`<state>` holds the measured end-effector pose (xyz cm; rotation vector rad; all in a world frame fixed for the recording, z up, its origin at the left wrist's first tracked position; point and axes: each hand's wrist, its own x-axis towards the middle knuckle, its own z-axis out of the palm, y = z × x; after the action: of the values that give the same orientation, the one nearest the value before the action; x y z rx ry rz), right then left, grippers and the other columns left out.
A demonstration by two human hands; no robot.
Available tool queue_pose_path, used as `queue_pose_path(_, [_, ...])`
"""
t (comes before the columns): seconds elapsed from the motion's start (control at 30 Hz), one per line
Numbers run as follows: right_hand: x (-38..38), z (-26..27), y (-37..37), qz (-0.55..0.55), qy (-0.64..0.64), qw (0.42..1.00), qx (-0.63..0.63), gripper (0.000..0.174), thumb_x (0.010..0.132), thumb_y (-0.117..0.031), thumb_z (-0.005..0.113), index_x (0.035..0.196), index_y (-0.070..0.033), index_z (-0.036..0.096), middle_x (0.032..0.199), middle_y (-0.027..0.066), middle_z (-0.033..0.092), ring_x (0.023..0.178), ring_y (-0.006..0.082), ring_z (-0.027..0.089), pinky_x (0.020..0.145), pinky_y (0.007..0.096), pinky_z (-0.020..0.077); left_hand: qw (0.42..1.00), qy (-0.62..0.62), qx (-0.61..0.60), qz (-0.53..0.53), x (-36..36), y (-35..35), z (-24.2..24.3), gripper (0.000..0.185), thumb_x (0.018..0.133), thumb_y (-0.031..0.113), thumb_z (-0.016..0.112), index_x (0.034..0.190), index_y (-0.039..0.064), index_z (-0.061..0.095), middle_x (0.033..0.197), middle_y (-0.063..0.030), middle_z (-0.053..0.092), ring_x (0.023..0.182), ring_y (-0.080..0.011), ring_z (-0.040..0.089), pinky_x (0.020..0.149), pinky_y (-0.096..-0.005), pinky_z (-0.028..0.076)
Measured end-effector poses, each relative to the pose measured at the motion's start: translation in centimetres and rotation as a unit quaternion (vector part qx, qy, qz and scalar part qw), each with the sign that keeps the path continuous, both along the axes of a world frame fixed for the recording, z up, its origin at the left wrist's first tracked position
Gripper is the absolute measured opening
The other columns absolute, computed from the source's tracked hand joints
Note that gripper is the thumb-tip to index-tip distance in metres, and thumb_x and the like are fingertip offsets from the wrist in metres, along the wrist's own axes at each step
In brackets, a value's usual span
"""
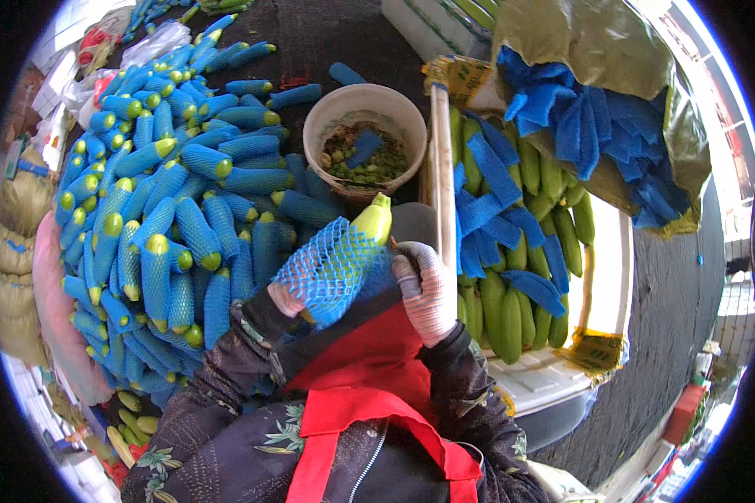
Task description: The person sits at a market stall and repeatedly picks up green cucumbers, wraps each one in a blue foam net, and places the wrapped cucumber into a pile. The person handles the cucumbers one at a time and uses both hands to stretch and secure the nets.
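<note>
A pale green zucchini (pixel 376 221) lies slantwise before me, partly inside a stretched blue foam net sleeve (pixel 327 267). My left hand (pixel 284 300), in a light glove, reaches into the sleeve and grips the zucchini; the mesh covers most of its fingers. Close by on the right is my right hand (pixel 426 292), in a striped knit glove, its fingers curled near the zucchini's bare end. A small brown scrap (pixel 392 241) shows at those fingertips. Whether they pinch it or the blurred net edge, I cannot tell.
Left, a large heap of sleeved zucchini (pixel 182 188). Ahead stands a white bucket (pixel 315 119) with plant scraps. Right, a foam box (pixel 443 188) holds bare zucchini (pixel 509 320) and loose blue sleeves (pixel 491 170). More sleeves (pixel 604 126) spill from an olive-coloured bag (pixel 579 31).
</note>
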<state>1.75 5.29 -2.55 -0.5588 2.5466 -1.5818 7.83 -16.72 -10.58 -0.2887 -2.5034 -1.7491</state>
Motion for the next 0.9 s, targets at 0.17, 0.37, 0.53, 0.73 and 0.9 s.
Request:
queue_pose_path(0.17, [0.0,-4.5,-0.4,0.050,0.066,0.996,0.045,0.024,0.088,-0.010,0.071,0.111,-0.008,0.064,0.095,0.0160,0.066,0.087,0.0366,0.067,0.075,0.0411,0.0542,0.980,-0.129,-0.143,-0.054,-4.6,-3.9,-3.4,0.058,0.094,0.017,0.063,0.146,0.001,0.044,0.149,-0.0202,0.047,0.138,-0.0342,0.046,0.117,-0.0406,0.034])
queue_pose_path(0.37, [-1.5,-2.9,5.7,-0.058,0.104,0.993,-0.007,0.021,0.088,-0.009,0.069,0.109,-0.005,0.067,0.098,0.0155,0.067,0.085,0.0350,0.067,0.075,0.0388,0.0535,0.946,-0.280,0.166,-0.012,-5.2,-7.3,-6.8,0.040,0.105,0.026,0.048,0.139,0.006,0.053,0.135,-0.0159,0.058,0.120,-0.0277,0.058,0.107,-0.0361,0.046])
queue_pose_path(0.53, [-9.4,-9.3,12.3,-0.059,0.136,0.909,0.390,0.037,0.087,-0.011,0.066,0.124,-0.010,0.063,0.120,0.0146,0.063,0.107,0.0334,0.063,0.085,0.0436,0.0521,0.862,-0.209,0.395,0.240,-7.5,-18.3,-2.9,0.050,0.096,0.026,0.065,0.139,0.004,0.052,0.127,-0.0109,0.062,0.111,-0.0236,0.062,0.101,-0.0345,0.050])
queue_pose_path(0.73, [-14.2,-12.2,10.4,0.054,0.147,0.843,0.515,0.039,0.087,-0.017,0.062,0.125,-0.016,0.063,0.112,0.0099,0.061,0.102,0.0297,0.063,0.080,0.0430,0.0520,0.989,-0.148,0.011,0.001,-9.6,-4.8,4.5,0.062,0.094,0.029,0.064,0.146,0.001,0.046,0.118,-0.0113,0.068,0.106,-0.0206,0.064,0.098,-0.0363,0.049])
queue_pose_path(0.9, [-6.4,-2.8,12.6,-0.085,0.140,0.967,0.196,0.037,0.072,-0.004,0.074,0.108,-0.010,0.070,0.095,0.0126,0.065,0.080,0.0349,0.066,0.069,0.0437,0.0542,0.894,-0.255,0.366,-0.052,-10.1,11.8,7.2,0.091,0.085,0.014,0.080,0.157,0.007,0.025,0.096,-0.0088,0.068,0.085,-0.0144,0.066,0.078,-0.0298,0.053])
